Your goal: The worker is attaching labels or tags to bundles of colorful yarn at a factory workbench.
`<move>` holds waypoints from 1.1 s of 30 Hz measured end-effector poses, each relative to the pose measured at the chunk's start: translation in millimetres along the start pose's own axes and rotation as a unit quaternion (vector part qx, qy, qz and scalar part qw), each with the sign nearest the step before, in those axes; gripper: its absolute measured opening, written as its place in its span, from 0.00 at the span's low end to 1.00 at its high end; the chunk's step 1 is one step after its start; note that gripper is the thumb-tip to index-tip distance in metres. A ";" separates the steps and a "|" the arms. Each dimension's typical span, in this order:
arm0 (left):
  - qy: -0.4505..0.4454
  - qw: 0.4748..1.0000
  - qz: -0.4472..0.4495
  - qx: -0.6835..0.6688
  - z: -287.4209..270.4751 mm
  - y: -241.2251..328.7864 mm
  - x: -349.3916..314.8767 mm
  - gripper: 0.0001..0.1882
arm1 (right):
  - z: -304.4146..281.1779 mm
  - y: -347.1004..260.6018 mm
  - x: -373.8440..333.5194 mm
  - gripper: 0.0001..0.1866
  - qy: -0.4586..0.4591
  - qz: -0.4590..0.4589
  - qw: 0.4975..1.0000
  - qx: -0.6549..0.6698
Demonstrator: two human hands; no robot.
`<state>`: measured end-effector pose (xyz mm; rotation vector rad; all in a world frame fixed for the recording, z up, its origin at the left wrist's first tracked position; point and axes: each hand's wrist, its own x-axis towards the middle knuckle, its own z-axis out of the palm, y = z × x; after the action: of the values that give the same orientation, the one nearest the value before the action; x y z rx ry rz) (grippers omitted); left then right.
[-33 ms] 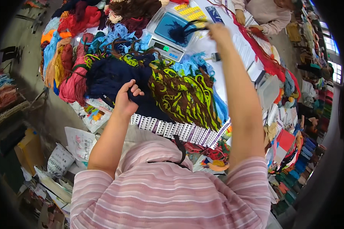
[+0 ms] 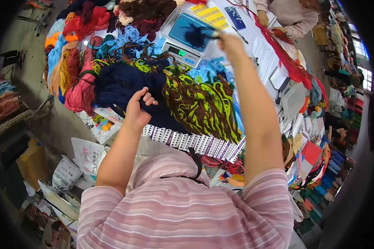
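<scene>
My right hand [image 2: 232, 45] pinches the end of a small dark navy yarn bundle [image 2: 194, 35]. The rest of that bundle rests on the blue plate of a digital scale [image 2: 182, 53], whose green display is lit. My left hand [image 2: 139, 108] hovers at the near side of a large navy yarn heap [image 2: 118, 85], its fingers curled closed. Whether they hold a strand cannot be seen. To the right of the navy heap lies a brown and lime-green yarn skein [image 2: 201, 106].
Coloured yarn bundles [image 2: 81, 91] crowd the left side. White spotted cards [image 2: 187, 141] line the near table edge. A phone [image 2: 234, 18], a pen [image 2: 241, 35] and yellow label sheets [image 2: 212, 15] lie beyond the scale. Across the table another person [image 2: 293, 18] handles long red yarn [image 2: 293, 68].
My right hand has moved left toward the scale, and the dark bundle sits more fully on its plate. The pen has come into sight. My left hand stays almost still.
</scene>
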<state>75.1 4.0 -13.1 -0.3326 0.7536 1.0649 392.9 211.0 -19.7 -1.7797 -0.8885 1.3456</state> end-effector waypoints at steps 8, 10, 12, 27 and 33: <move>0.012 0.998 0.029 0.062 16.6 5.4 -11.7 0.04 | 18.5 150.6 -34.9 0.28 0.030 0.206 0.943 0.261; 0.038 0.979 0.055 0.194 40.6 -1.2 -18.0 0.06 | 3.2 168.1 -29.4 0.33 0.071 0.166 0.944 0.275; -0.038 0.965 0.034 0.258 54.9 -12.7 -24.6 0.07 | -3.2 177.5 -23.0 0.33 0.069 0.161 0.955 0.239; 0.015 0.983 -0.017 0.180 41.9 -14.9 -6.3 0.08 | 25.9 172.1 12.7 0.28 0.046 0.177 0.956 0.229; 0.012 0.981 -0.002 0.194 44.1 -19.3 -8.1 0.10 | 22.2 150.8 -1.7 0.07 0.214 0.115 0.945 0.221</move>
<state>107.2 15.3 21.9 -0.0134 0.9614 0.8874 385.8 137.1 -152.9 -1.7457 -0.1298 1.1169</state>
